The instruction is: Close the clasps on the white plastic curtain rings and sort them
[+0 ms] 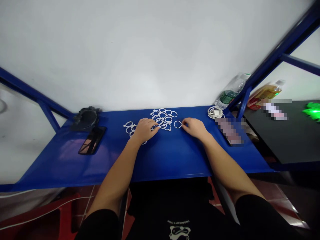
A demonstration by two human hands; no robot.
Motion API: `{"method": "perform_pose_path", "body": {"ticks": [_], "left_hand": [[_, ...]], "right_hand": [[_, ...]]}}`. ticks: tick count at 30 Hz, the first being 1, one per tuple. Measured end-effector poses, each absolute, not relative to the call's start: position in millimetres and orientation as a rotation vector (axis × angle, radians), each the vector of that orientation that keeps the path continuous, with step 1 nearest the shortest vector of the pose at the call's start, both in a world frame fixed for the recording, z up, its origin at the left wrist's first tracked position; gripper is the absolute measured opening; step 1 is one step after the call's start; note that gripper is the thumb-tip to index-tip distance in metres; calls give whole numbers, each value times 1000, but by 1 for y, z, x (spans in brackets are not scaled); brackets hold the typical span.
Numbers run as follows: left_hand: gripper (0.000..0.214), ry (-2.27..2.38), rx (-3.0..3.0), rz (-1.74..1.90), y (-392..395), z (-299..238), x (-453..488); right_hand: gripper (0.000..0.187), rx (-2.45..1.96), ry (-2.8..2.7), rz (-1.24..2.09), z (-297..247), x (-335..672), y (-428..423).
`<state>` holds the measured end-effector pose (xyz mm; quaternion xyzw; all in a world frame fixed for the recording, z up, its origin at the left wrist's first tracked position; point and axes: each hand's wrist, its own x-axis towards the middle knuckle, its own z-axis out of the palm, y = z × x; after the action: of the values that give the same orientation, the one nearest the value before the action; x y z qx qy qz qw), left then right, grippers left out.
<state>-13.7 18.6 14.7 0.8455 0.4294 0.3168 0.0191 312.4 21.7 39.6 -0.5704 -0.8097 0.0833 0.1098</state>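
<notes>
Several white rings with small clips, like curtain rings, lie in a heap (163,116) on the blue table (170,156). More white rings (129,128) spread out on the left, partly covered by my left hand (145,129). That hand's fingers are closed at the left edge of the heap, and what they pinch is too small to make out. A single white ring (177,124) is pinched between the thumb and fingers of my right hand (193,126), just right of the heap.
A black phone (92,140) and a black strap-like object (86,119) lie on the left. On the right are a coiled white cable with charger (215,112), a plastic bottle (231,91) and a pixelated flat object (229,131). Blue frame bars (243,101) flank the table; a wall stands behind.
</notes>
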Motion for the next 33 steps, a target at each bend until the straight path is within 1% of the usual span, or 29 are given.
{"method": "perform_pose_path", "body": {"ticks": [2,5,8,11,14,19,24,27,33], "left_hand": [[13,1301,2616,1037,13,20,-6],[19,1213,2603,1129,1,27,11],[26,1109,2613,1103,-7,27,26],[22,1071,2627,1028,-9,23,32],[18,1086,2611,1007,-7,19,31],[16,1081,2492,1025,-6,19,27],[7,1024,2465,1184,-6,20,27],[6,950,2538,1263,-4,20,28],[7,978,2531,1219,-4,21,29]], "right_hand": [[14,-1588,-2298,295,41,303,16],[14,-1372,-2237,414,40,287,4],[15,-1152,-2252,486,35,272,-7],[14,-1013,-2225,529,27,264,-12],[13,-948,-2161,559,22,262,-12],[16,-845,-2129,598,25,264,-12],[16,-798,-2099,614,29,264,-12],[16,-780,-2083,576,28,264,-11],[15,-721,-2083,449,26,264,-12]]}}
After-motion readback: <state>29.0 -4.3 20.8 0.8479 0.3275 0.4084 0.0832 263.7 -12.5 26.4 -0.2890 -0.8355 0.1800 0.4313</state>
